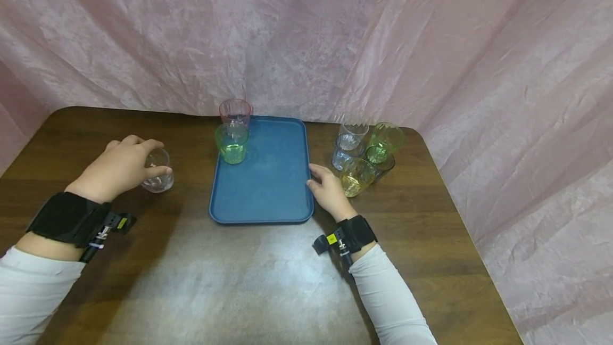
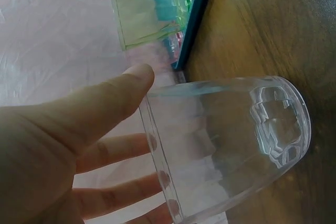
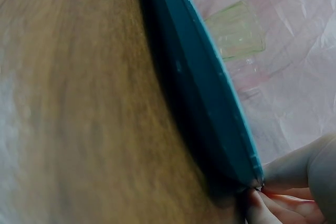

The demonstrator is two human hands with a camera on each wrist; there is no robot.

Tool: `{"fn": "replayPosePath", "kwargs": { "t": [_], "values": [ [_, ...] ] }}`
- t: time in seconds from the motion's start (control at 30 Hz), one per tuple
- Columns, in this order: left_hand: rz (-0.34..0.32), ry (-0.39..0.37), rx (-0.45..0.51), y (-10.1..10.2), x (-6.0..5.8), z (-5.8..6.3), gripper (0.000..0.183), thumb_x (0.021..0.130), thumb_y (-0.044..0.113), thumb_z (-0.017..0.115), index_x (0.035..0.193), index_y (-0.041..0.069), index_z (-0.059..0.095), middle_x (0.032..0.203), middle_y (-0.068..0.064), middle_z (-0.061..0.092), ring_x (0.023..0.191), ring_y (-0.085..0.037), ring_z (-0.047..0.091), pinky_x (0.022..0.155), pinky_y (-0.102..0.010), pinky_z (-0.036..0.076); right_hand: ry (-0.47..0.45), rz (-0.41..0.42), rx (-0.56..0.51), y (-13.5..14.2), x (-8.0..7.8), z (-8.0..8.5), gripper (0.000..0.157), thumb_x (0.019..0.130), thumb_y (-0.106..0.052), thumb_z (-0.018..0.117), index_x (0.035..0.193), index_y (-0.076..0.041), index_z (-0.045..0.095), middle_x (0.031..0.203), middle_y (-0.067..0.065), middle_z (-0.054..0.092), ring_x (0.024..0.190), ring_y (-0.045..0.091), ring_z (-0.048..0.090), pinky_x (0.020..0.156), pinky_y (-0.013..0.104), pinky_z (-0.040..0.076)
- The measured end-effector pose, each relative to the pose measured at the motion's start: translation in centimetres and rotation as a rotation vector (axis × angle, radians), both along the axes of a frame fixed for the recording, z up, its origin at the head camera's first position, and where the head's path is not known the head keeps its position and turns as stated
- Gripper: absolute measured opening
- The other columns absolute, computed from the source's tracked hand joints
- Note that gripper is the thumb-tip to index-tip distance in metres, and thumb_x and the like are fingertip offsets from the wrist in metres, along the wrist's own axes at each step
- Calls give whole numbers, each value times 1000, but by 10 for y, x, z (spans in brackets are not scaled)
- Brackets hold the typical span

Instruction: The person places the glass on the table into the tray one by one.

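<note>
My left hand (image 1: 119,166) holds a clear tumbler (image 1: 158,181) near its rim, left of the blue tray (image 1: 268,190). In the left wrist view the thumb is on one side of the clear tumbler (image 2: 226,145) and the fingers are on the other; its base is at or close to the wooden table. At the tray's right edge, my right hand (image 1: 330,193) grips the rim, seen closer as the tray's edge (image 3: 210,87) in the right wrist view. A green tumbler (image 1: 232,145) stands at the tray's back left, in front of a pink tumbler (image 1: 235,108).
Close to the right hand, several tumblers cluster at the table's back right: yellow (image 1: 356,180), grey (image 1: 387,163), green (image 1: 390,134), bluish (image 1: 346,153) and clear (image 1: 355,124). A pink curtain (image 1: 306,36) hangs behind the wooden table (image 1: 431,260).
</note>
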State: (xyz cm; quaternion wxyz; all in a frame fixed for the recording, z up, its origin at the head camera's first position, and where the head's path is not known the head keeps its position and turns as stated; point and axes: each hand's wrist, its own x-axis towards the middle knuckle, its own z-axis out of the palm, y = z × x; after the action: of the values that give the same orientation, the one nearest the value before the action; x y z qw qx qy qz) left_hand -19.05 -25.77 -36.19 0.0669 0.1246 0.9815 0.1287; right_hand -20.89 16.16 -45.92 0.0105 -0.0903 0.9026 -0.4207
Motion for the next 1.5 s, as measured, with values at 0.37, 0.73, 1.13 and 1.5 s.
{"fn": "replayPosePath", "kwargs": {
  "t": [0.37, 0.73, 1.13, 1.5],
  "values": [
    [12, 3, -1, 3, 1, 0, 64, 96, 28, 72, 137, -13, 47, 126, -47, 45, 113, -70, 40, 96, -77, 36, -1, 8, -10, 0, 0, -1, 46, 99, -1, 60, 143, 6, 52, 147, 22, 50, 133, 34, 53, 111, 41, 45],
    [-14, 47, 55, 9, 6, -1, 63, 90, 24, 78, 135, -12, 53, 125, -42, 52, 116, -61, 43, 101, -71, 32, -4, 7, -16, 1, 1, -1, 46, 99, -1, 61, 144, 6, 52, 148, 22, 50, 133, 34, 53, 111, 41, 45],
    [-28, 110, 83, 15, 8, -2, 62, 89, 21, 80, 134, -12, 54, 125, -40, 54, 119, -58, 43, 104, -70, 28, -5, 7, -12, 1, 0, 0, 46, 99, 0, 61, 144, 5, 51, 148, 22, 50, 134, 33, 53, 111, 40, 45],
    [-75, 182, 148, 39, 5, 7, 59, 87, 21, 82, 135, -5, 59, 127, -35, 53, 118, -55, 43, 102, -66, 36, -1, 12, -13, 1, 0, 1, 46, 99, -1, 61, 143, 6, 52, 147, 22, 51, 133, 33, 53, 111, 41, 45]
  ]
}}
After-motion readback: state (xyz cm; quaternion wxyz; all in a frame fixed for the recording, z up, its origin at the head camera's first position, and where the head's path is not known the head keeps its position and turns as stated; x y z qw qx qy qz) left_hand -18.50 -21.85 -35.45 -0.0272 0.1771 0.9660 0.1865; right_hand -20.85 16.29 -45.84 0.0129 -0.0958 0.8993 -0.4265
